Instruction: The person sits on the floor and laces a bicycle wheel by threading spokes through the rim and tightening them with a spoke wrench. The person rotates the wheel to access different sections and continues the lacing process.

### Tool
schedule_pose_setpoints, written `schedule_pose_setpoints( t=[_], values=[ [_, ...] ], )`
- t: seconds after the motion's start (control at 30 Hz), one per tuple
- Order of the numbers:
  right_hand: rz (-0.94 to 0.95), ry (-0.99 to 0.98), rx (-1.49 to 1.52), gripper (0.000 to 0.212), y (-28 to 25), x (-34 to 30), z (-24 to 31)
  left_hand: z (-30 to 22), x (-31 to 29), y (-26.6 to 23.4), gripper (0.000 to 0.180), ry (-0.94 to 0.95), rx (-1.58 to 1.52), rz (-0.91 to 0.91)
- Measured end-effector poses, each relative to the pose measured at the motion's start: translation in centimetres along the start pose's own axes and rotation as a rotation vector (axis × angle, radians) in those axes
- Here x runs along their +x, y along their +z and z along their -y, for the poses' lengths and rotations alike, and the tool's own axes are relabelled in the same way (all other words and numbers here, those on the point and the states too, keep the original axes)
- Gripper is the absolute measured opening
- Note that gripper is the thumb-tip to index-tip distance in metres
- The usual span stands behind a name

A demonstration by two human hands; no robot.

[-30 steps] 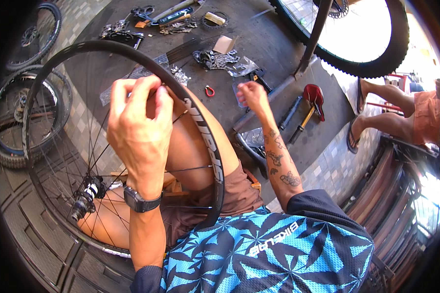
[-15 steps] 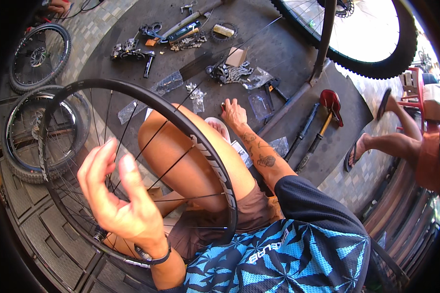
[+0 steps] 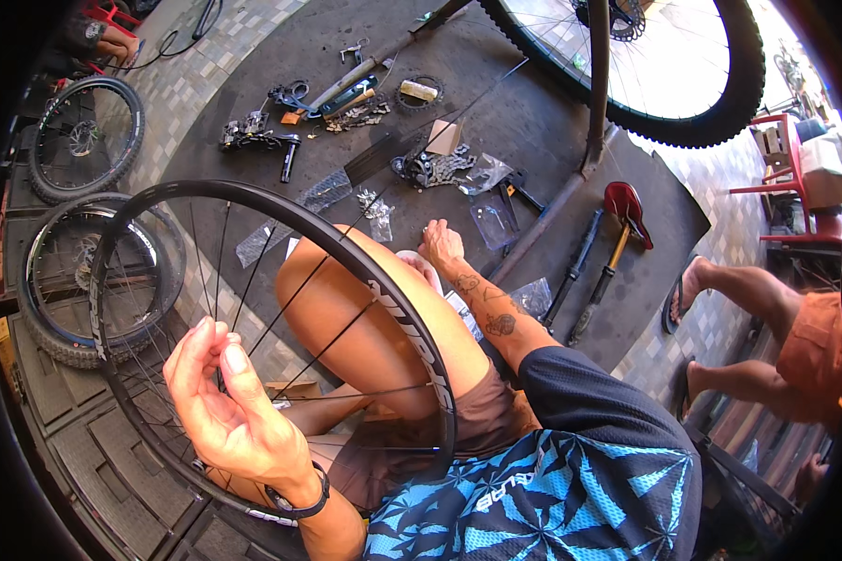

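A black spoked wheel rim (image 3: 447, 421) without a tyre stands tilted across my lap, around my raised knee. My left hand (image 3: 239, 416) is in front of its spokes, thumb and fingertips drawn together; anything between them is too small to tell. Beside my foot, my right hand (image 3: 442, 245) reaches down past the knee with its fingers bent closed. What it holds, if anything, is hidden. Close by lie a small clear bag of silvery bits (image 3: 378, 217) and a clear plastic tray (image 3: 494, 224).
Chain and derailleur parts (image 3: 440, 168) lie on the dark mat. A red saddle on a gold seatpost (image 3: 616, 248) is at the right, below a mounted tyred wheel (image 3: 744, 84). Tyred wheels (image 3: 84, 140) lie at left. Another person's legs (image 3: 739, 280) are at far right.
My left thumb and fingertips have come together, and the hand has lowered slightly. My right hand has shifted down near the foot. The other person's lower leg has changed position. The whole view has shifted.
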State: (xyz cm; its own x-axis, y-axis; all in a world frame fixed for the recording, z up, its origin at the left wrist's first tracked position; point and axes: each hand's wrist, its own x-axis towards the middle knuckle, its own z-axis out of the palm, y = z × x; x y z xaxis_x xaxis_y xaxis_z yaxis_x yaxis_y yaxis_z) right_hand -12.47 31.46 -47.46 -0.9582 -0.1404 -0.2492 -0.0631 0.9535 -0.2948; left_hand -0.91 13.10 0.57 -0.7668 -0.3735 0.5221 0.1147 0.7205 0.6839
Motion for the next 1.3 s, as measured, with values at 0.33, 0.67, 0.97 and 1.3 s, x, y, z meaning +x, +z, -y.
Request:
schedule_pose_setpoints(
  t=[0.33,0.67,0.97,1.3],
  values=[
    [-0.290,-0.128,1.591,0.032,-30.9,-12.0,6.1,-3.5,-1.8,2.4,0.040,-0.284,-0.343,0.395],
    [-0.518,-0.492,1.074,0.027,-38.1,-14.7,11.5,-3.5,-1.1,2.4,0.021,-0.399,-0.479,0.153],
    [-0.020,-0.221,2.111,0.029,-33.8,-6.1,10.4,1.5,3.9,3.2,0.013,-0.236,-0.065,0.373],
    [-0.067,-0.057,2.139,0.026,-33.5,-7.1,10.9,1.8,4.0,5.3,0.011,-0.101,0.033,0.489]
  ],
)
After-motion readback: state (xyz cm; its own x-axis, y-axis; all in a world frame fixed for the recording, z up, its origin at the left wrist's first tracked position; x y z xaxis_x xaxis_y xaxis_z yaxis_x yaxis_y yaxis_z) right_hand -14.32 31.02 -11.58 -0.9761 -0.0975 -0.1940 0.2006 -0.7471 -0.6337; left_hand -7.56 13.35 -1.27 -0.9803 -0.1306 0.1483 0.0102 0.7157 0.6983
